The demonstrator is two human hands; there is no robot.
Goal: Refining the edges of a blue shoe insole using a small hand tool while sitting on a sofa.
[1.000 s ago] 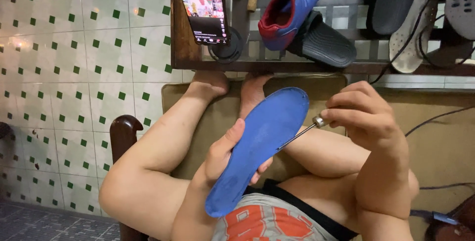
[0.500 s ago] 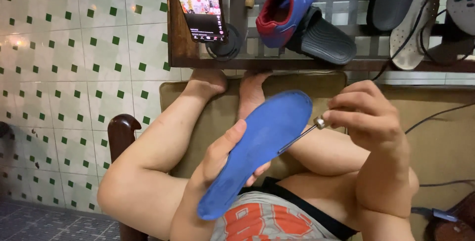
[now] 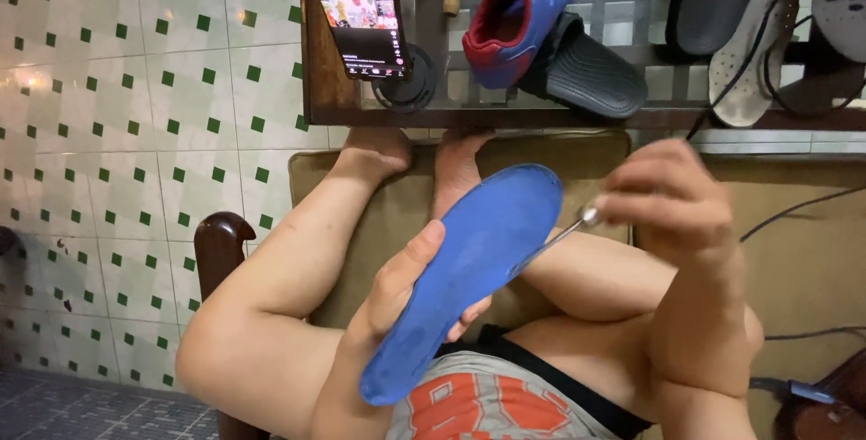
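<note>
The person sits with legs crossed over a beige cushion [image 3: 397,196]. The left hand [image 3: 406,282] grasps a blue insole [image 3: 469,259] from behind, the thumb on its edge, and holds it tilted above the lap. The right hand [image 3: 667,201] pinches a thin metal tool [image 3: 564,232], and its tip touches the edge of the insole. Further away, on the wooden counter [image 3: 505,117], stand a phone [image 3: 359,9] with a lit screen, a blue and red shoe [image 3: 523,20] and a dark slipper [image 3: 586,74]
</note>
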